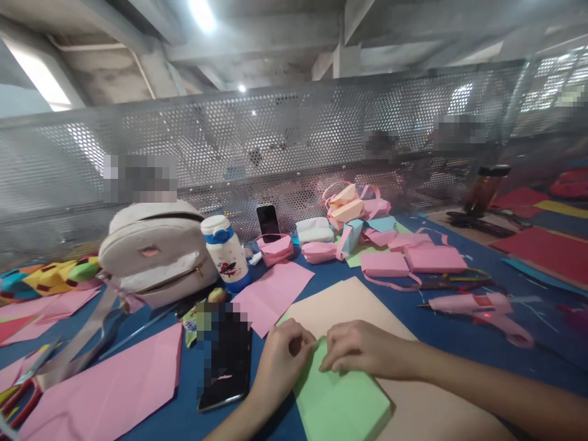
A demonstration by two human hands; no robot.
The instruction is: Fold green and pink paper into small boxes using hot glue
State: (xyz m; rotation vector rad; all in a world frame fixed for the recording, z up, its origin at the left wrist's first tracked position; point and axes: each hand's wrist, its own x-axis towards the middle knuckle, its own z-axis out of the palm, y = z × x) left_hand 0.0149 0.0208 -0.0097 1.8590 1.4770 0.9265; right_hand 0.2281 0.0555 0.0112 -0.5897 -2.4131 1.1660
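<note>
A folded light green paper piece (342, 401), box-like at its lower right edge, lies in front of me on peach paper sheets (353, 300). My left hand (285, 355) pinches its upper left corner between thumb and forefinger. My right hand (361, 350) has its fingers bent around the top edge of the same piece, close to the left hand. Just left of my left hand is a black phone (227, 361) lying flat. Beyond the hands lies a pink paper sheet (275, 294).
At the right rests a pink hot glue gun (487, 309). Behind are pink paper bags (384, 264), a white bottle (225, 251) and a white backpack (158, 251). Red-handled scissors (27, 401) and a large pink sheet (114, 386) lie left. A perforated metal screen (294, 141) closes the back.
</note>
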